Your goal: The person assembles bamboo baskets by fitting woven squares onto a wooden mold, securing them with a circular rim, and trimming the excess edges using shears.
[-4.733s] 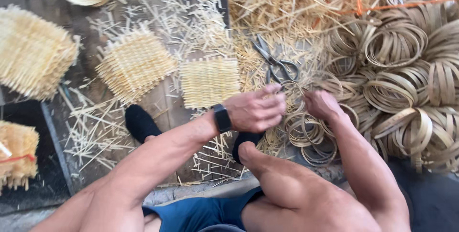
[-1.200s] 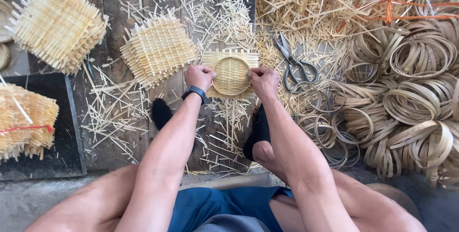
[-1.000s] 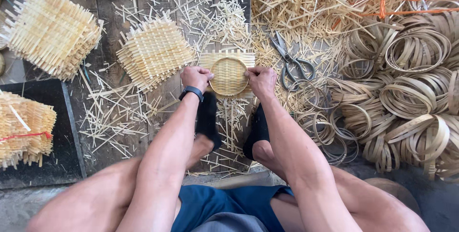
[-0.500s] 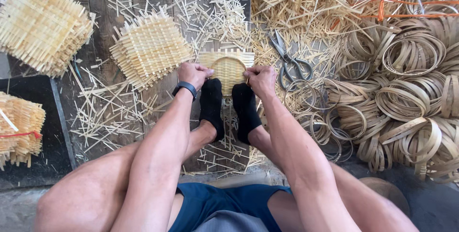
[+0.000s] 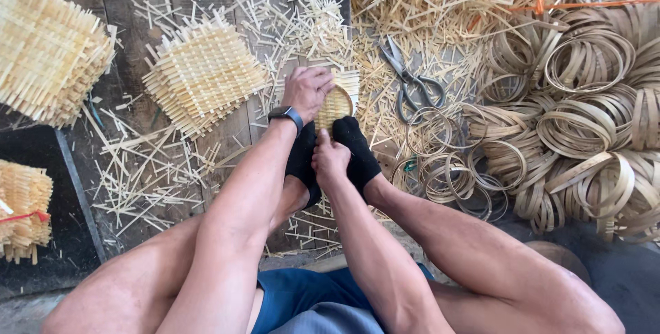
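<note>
**Gripping the woven mat w/ hand and feet – ring-fitting step**

Gripping: left hand point(image 5: 307, 92) is curled down over the far-left edge of the small woven mat point(image 5: 338, 100), fingers bent onto it where a bamboo ring point(image 5: 342, 97) sits on top. Right hand point(image 5: 330, 160) is lower, clenched between the two black-socked feet point(image 5: 357, 154); can't tell if it holds anything, as fingers are tucked under. Both feet press the near edge of the mat, toes touching it. Mat lies flat on the dark wooden boards point(image 5: 124, 4), roughly centre of view, just left of the scissors point(image 5: 410, 83).

Step, as I judge it: ring is being seated/pressed onto the mat while feet pin it. Next move prob. needs both hands on the rim, even pressure round the ring, feet holding so the mat doesn't slide. Scissors are near to the right, untouched.

Counts:
- Scissors: 1 pair.
- Woven mats: 1 in hand; 1 loose mat point(image 5: 203, 72) just left of it; 1 stack point(image 5: 48, 48) far left; 1 tied bundle point(image 5: 24, 210) w/ red band at lower left.
- Loose rings point(image 5: 584, 100) piled right: too many, too overlapped to count.
- Offcut slivers point(image 5: 158, 169): scattered all over, uncountable.
- Wrist watch point(image 5: 287, 115): 1, on left wrist.
</note>
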